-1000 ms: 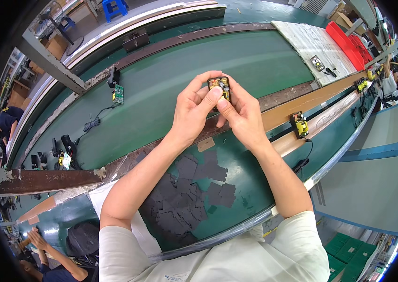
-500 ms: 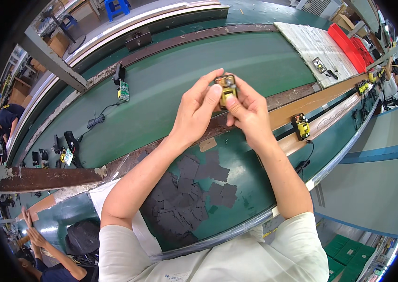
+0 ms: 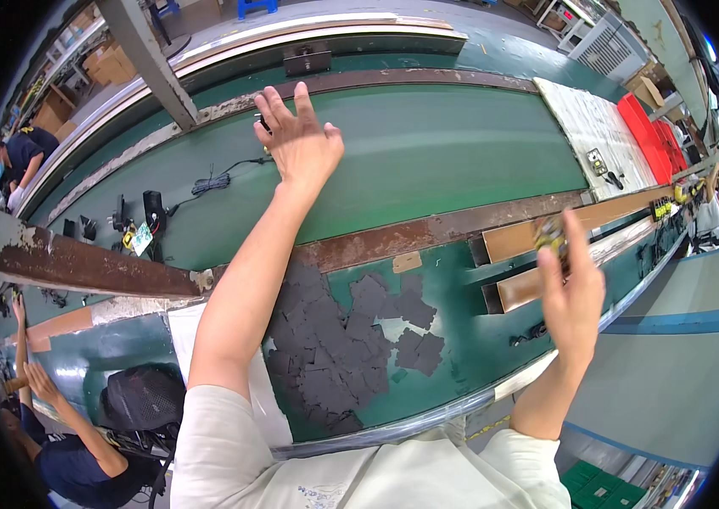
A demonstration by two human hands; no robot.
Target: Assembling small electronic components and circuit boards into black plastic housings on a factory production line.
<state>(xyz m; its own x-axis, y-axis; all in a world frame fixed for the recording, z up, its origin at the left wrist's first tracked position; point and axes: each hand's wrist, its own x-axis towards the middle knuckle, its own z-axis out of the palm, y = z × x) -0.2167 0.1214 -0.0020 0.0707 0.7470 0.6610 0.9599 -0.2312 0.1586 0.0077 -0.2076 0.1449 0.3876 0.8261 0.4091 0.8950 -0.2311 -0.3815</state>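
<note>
My left hand [image 3: 298,142] is stretched out over the far side of the green belt, its fingers spread. Under its fingertips sits a small black item [image 3: 262,124], mostly covered, so I cannot tell if they touch. My right hand [image 3: 576,297] is at the right, blurred by motion. Between its thumb and forefinger is a small circuit board [image 3: 550,237] with yellow and dark parts, blurred as well, above the end of a brown channel strip [image 3: 508,246]. On the near green surface, dark grey cut sheets [image 3: 325,348] lie in a loose, overlapping pile.
A coiled black cable [image 3: 211,183] and several black adapter parts [image 3: 153,208] lie on the belt's left. A second strip [image 3: 520,290] and a black cord [image 3: 529,336] are near my right hand. Red trays [image 3: 643,136] stand far right. A person [image 3: 79,441] works at lower left.
My hands have parted from the board they held together. The left went up and left over the belt, the right moved right and down to the strips. The view has shifted a little.
</note>
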